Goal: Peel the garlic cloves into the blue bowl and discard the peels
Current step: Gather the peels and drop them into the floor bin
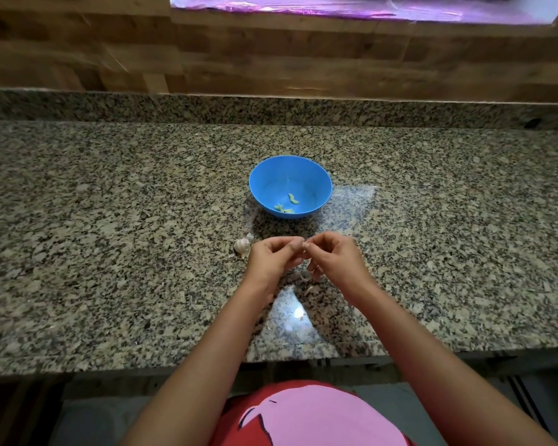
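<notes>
Left hand (271, 259) and right hand (335, 256) pinch a clove (305, 245) — bulb (241, 245) beside, blue bowl (271, 181) beyond, peels (304, 276) beneath

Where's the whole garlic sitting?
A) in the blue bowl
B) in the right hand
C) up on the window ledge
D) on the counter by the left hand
D: the garlic bulb lies on the granite counter just beside the left hand, outside the blue bowl.
</notes>
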